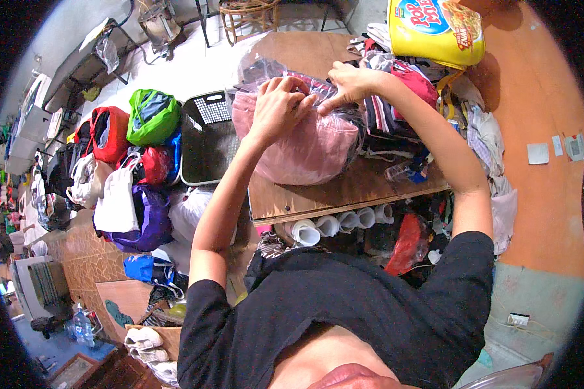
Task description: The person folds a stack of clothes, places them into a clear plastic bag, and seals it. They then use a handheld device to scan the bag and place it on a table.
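A clear plastic bag [301,150] packed with folded pink cloth, with darker and red cloth behind it, rests on a wooden table [282,197]. My left hand [283,99] lies on top of the bag, fingers curled at the plastic; whether they pinch it is hidden. Just to its right, my right hand [343,87] touches the bag's upper edge with thumb and fingers spread apart. Stacked folded clothes [389,114] stand to the right of the bag, close to my right forearm.
An empty-looking dark plastic basket [207,160] stands left of the table. Farther left are green [153,116], red [109,133] and purple [148,219] bags. A yellow printed bag [435,34] sits on the clothes at back right. White rolls [305,233] lie under the tabletop.
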The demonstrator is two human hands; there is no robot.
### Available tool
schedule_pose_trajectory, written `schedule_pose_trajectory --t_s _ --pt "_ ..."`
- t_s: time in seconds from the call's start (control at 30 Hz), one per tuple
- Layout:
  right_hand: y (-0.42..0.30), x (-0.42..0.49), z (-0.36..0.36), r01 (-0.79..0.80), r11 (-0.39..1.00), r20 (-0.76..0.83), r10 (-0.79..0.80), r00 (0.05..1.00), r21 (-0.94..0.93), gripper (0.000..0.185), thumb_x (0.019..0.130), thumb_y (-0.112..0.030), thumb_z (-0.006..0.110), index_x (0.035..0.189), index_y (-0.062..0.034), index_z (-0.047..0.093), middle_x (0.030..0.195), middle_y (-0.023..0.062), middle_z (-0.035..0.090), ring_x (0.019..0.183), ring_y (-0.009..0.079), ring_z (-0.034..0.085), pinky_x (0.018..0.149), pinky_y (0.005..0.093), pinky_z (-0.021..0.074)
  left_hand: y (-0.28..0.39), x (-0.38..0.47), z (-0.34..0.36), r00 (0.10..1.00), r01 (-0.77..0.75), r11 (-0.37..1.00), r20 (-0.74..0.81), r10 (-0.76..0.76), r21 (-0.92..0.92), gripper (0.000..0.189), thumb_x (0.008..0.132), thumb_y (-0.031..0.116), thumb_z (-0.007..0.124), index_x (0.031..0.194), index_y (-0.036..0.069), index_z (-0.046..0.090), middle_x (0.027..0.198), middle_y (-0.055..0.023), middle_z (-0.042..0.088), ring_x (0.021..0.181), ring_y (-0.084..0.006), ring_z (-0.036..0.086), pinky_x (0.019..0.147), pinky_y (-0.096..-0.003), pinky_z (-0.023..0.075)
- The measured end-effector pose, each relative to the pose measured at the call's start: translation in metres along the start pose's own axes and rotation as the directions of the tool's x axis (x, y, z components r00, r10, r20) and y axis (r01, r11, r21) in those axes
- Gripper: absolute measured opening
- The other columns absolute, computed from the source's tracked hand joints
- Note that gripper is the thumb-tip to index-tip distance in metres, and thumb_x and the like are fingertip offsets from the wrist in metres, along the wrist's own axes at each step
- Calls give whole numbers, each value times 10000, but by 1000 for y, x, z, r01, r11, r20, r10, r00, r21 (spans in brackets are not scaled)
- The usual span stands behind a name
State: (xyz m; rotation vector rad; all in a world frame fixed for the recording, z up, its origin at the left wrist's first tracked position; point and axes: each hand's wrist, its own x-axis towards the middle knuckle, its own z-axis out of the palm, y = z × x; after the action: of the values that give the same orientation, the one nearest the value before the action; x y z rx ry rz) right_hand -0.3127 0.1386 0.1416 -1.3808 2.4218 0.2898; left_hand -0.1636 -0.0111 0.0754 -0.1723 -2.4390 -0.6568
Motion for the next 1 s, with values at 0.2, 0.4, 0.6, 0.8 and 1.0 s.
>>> schedule_pose_trajectory --t_s 0.2,0.4,0.6,0.8,1.0 --pt "42 14 18 42 845 151 -144 978 533 684 740 -716 574 780 -33 570 718 13 527 662 127 486 584 271 409 2 1 -3 998 -23 999 50 22 23 285 860 340 584 794 92 709 958 -28 617 981 -217 540 923 -382 352" --pt "53 0 35 229 796 -375 -2 927 560 425 783 -411 691 850 -8 574 811 101 567 801 243 562 702 343 455 -2 18 -41 959 -110 989 270 81 94 431 851 497 549 1030 110 615 1116 -59 604 1161 -231 507 1050 -477 228" --pt "-87 -39 34 359 926 -778 -140 612 116 231 818 -117 602 1011 9 581 1015 182 569 981 327 558 892 378 445 -30 26 -78 882 -387 885 383 274 258 590 806 533 579 1241 144 496 1122 -86 588 1199 -259 468 1118 -563 -48" --pt "-124 -38 61 103 987 -807 38 589 121 353 831 -216 615 1102 2 557 1081 154 560 1055 310 514 927 377 426 -60 5 -91 875 -323 943 405 266 80 564 769 429 672 1218 138 494 1030 -97 569 1004 -289 544 904 -404 403" --pt "-110 -30 54 256 896 -738 109 666 363 238 813 -224 624 959 -38 599 960 138 581 978 308 539 884 396 425 -85 -9 -64 942 -179 972 260 213 -149 324 796 302 673 996 60 593 891 -121 555 860 -312 552 747 -377 452"
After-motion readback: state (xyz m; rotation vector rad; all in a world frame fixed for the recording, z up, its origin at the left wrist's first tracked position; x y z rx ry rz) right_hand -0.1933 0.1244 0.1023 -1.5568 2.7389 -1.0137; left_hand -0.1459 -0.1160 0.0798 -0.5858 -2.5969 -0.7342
